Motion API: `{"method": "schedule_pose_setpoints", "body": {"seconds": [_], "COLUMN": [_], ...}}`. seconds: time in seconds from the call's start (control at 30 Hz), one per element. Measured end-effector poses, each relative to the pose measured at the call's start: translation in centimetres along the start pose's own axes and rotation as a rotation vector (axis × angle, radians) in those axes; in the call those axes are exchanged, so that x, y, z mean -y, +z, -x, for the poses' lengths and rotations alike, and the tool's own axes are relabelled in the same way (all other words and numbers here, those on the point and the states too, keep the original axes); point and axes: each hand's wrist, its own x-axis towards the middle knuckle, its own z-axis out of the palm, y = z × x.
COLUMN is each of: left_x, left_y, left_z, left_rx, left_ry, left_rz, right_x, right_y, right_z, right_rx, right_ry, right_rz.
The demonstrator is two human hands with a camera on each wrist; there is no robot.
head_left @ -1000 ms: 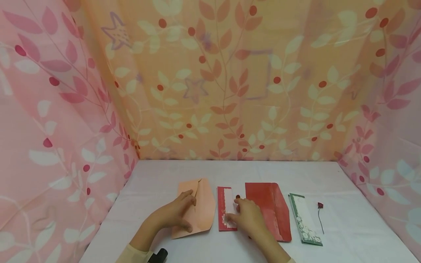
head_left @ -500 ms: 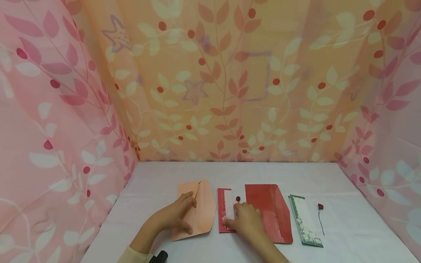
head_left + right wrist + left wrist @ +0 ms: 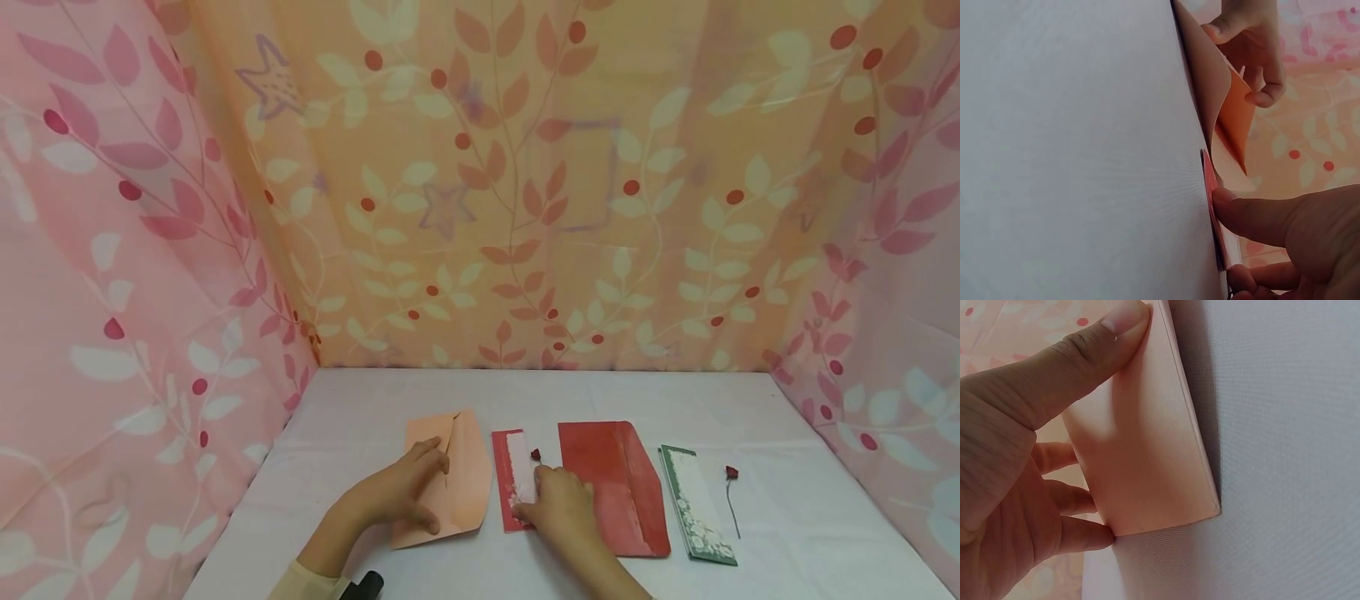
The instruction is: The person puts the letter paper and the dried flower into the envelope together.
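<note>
My left hand (image 3: pixel 403 487) holds a peach paper envelope (image 3: pixel 470 475) on the white table, thumb near its lower edge and fingers at its upper part. In the left wrist view the thumb (image 3: pixel 1085 359) lies over the envelope while the other fingers reach its side edge. The right wrist view shows the envelope's mouth (image 3: pixel 1232 122) gaping. My right hand (image 3: pixel 566 507) grips a red card with a white floral panel (image 3: pixel 517 458), its thumb (image 3: pixel 1260 215) at the lower edge. A small red rose (image 3: pixel 536 455) shows above the right fingers; its stem is mostly hidden.
Right of the card lies a red envelope (image 3: pixel 600 454), partly covered by my right hand. Further right are a green floral card (image 3: pixel 693 504) and another red rose with a thin stem (image 3: pixel 732 473). Patterned cloth (image 3: pixel 517 275) encloses the table's back and sides.
My right hand has shifted slightly left, sliding the red card toward the peach envelope and tilting it a little. The rose beside it moves left too. My left hand stays on the peach envelope.
</note>
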Motion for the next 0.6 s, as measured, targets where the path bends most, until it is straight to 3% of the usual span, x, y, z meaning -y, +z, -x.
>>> {"method": "schedule_pose_setpoints", "body": {"seconds": [0.27, 0.6], "left_x": [0.10, 0.09], "left_y": [0.04, 0.00], "left_z": [0.02, -0.07], "left_rx": [0.005, -0.002], "left_ry": [-0.003, 0.004], "left_rz": [0.001, 0.000], "right_x": [0.18, 0.44], "right_y": [0.10, -0.11], "right_z": [0.15, 0.38], "right_rx": [-0.008, -0.029], "right_ry": [0.047, 0.055], "right_rz": [-0.089, -0.094]}}
